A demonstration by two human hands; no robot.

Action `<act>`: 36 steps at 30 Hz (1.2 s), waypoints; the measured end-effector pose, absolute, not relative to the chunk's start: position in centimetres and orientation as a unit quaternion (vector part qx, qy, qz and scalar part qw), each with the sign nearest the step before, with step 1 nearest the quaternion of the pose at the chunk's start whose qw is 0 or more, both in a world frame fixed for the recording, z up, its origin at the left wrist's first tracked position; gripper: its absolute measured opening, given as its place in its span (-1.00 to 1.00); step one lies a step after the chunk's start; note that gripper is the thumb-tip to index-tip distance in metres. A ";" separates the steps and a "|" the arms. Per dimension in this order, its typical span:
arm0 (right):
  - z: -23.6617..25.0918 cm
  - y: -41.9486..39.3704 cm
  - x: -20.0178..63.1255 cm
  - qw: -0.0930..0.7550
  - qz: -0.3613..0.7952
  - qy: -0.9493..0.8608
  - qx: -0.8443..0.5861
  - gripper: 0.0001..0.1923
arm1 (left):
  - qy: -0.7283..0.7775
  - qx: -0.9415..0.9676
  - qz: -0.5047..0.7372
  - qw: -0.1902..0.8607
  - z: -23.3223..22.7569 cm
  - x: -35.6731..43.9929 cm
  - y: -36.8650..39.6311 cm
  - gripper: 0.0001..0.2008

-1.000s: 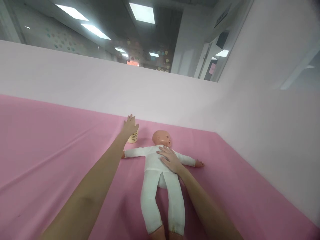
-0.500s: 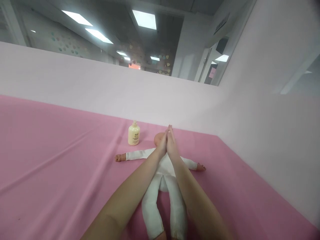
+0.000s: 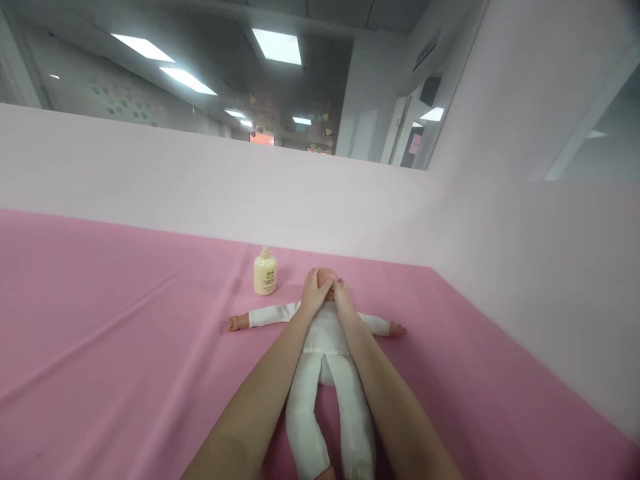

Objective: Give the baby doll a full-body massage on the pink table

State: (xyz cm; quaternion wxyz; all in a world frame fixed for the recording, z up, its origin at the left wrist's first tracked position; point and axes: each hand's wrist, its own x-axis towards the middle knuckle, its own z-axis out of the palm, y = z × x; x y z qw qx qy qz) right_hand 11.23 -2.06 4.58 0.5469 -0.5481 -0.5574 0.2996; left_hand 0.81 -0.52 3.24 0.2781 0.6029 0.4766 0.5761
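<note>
A baby doll (image 3: 326, 333) in a white cloth suit lies on its back, arms spread wide and legs toward me. My left hand (image 3: 313, 295) rests along the left side of the doll's head (image 3: 328, 274), fingers extended and thumb reaching over the face. On the other side, my right hand (image 3: 343, 299) lies against the face, its fingers also stretched out. Between them they cover most of the face; the top of the head shows. To the left of the head stands a pale yellow pump bottle (image 3: 265, 273), upright and untouched.
A pink sheet (image 3: 125, 320) with some creases covers the surface beneath the doll. Beyond it rises a white wall (image 3: 210, 193) with a window (image 3: 210, 87) above. Another white wall (image 3: 525, 253) closes off the right side.
My hands were pressed palm to palm above the doll's chest and face. They have parted and come down onto the two sides of its face. The view has shifted slightly.
</note>
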 end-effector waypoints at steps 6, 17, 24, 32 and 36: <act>5.3 -3.3 9.9 0.478 0.223 -0.564 -0.635 -0.46 | 0.520 0.606 0.554 0.234 2.5 -0.5 -0.6 -0.38; 3.5 -1.3 11.1 0.458 0.225 -0.674 -0.535 -0.23 | 0.457 0.633 0.580 0.232 0.3 -1.4 0.8 -0.52; 1.8 -0.3 11.3 0.480 0.288 -0.643 -0.522 -0.09 | 0.472 0.636 0.572 0.215 0.5 -1.5 0.6 -0.57; 2.0 -0.3 11.7 0.468 0.245 -0.716 -0.457 -0.33 | 0.426 0.645 0.591 0.230 0.1 -1.7 1.4 -0.59; 1.9 -0.2 11.7 0.483 0.253 -0.692 -0.473 -0.27 | 0.467 0.613 0.584 0.254 -0.1 -1.6 1.6 -0.47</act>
